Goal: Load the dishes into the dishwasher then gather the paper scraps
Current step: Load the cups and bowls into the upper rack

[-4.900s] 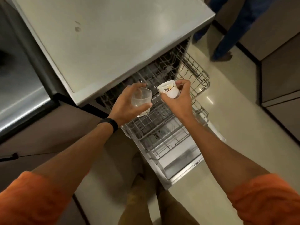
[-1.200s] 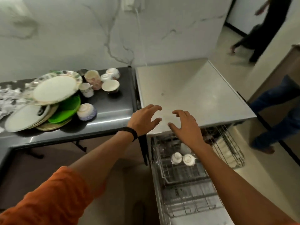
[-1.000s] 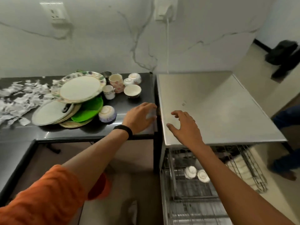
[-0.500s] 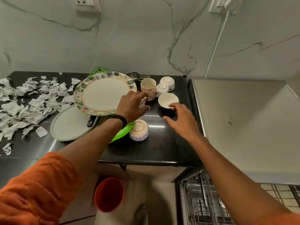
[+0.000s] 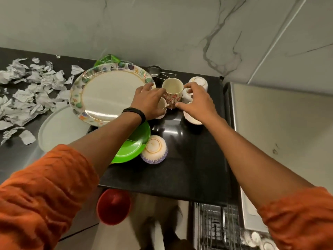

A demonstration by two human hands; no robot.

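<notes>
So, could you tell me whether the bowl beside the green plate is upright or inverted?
Upside down: the bowl shows its foot ring on top.

white veined marble wall (image 5: 162,29) behind a glossy black counter (image 5: 189,168)

Black counter (image 5: 189,168) carries paper scraps (image 5: 27,91), plates (image 5: 59,129), cups (image 5: 172,91) — and an upturned bowl (image 5: 154,148).

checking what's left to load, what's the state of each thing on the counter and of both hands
floral mug, upright, empty
blue bowl, upside down
rimmed plate, tilted atop other plates
paper scraps, scattered
dishwasher rack, pulled out
left hand, at mug, grip unclear
right hand, beside mug, grip unclear
</notes>
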